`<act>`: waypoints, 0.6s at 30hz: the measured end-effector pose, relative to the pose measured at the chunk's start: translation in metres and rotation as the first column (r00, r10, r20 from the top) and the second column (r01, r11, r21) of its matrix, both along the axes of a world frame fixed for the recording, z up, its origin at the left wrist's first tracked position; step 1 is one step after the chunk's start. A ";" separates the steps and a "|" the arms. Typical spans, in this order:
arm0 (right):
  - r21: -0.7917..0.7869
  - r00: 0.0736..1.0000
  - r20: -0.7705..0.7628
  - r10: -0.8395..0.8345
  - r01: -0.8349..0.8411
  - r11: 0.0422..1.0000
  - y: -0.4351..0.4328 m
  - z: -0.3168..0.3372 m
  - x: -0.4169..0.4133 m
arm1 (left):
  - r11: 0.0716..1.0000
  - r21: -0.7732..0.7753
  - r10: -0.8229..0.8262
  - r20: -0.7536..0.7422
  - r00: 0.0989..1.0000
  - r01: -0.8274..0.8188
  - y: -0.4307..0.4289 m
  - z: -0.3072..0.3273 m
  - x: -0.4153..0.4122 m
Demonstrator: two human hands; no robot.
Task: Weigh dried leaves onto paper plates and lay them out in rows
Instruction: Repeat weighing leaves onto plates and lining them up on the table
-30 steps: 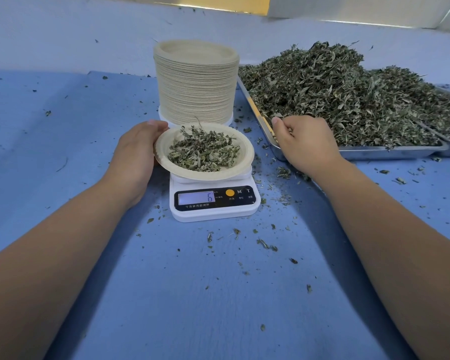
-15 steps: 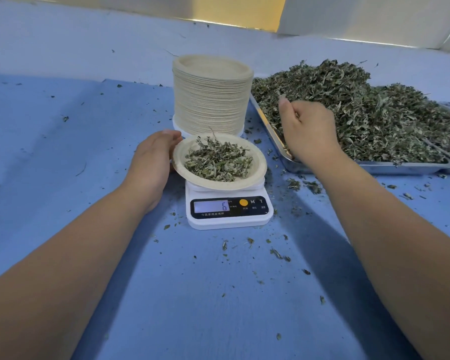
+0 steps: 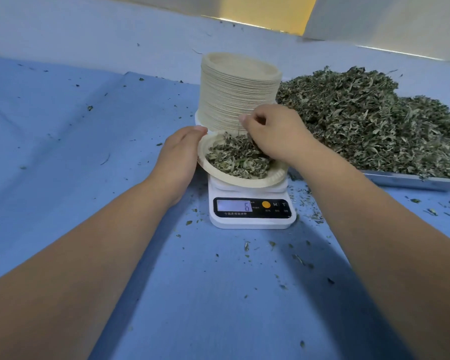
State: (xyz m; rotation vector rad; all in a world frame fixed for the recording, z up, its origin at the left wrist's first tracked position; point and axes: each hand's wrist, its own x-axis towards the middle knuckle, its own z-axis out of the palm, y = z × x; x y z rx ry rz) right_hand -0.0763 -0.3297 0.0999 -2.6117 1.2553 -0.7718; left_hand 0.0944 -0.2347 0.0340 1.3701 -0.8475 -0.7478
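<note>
A paper plate (image 3: 240, 181) of dried leaves (image 3: 231, 161) sits on a white digital scale (image 3: 252, 222) whose display reads 6. The left grip (image 3: 178, 157) rests against the plate's left rim, fingers nearly straight. The right grip (image 3: 276, 133) hangs over the plate's far right side, curled fingers pinching some leaves. Behind stands a tall plate stack (image 3: 238, 94); to its right, a metal tray (image 3: 411, 181) bears a leaf heap (image 3: 369, 120). Crumbs dot the blue tabletop (image 3: 89, 152).

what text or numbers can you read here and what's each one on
"6" on the kitchen scale, on its display.
"M" on the scale's black panel, right of the orange button.
"T" just right of the "M".
Small print under the display and under the buttons: too small to read.
No text on the stack of paper plates or the metal tray.
</note>
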 end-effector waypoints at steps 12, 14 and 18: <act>-0.038 0.995 -0.014 0.097 -0.098 0.994 0.040 0.004 -0.032 | 1.000 0.013 -0.008 0.052 0.999 0.008 -0.001 -0.001 0.001; -0.028 0.993 -0.025 0.113 -0.113 0.993 0.044 0.001 -0.039 | 1.000 0.014 -0.009 0.057 0.998 0.008 0.000 0.000 0.000; -0.099 0.986 0.162 0.037 -0.021 0.995 0.043 -0.004 -0.067 | 1.000 0.004 -0.007 0.057 0.998 0.007 0.002 0.001 -0.001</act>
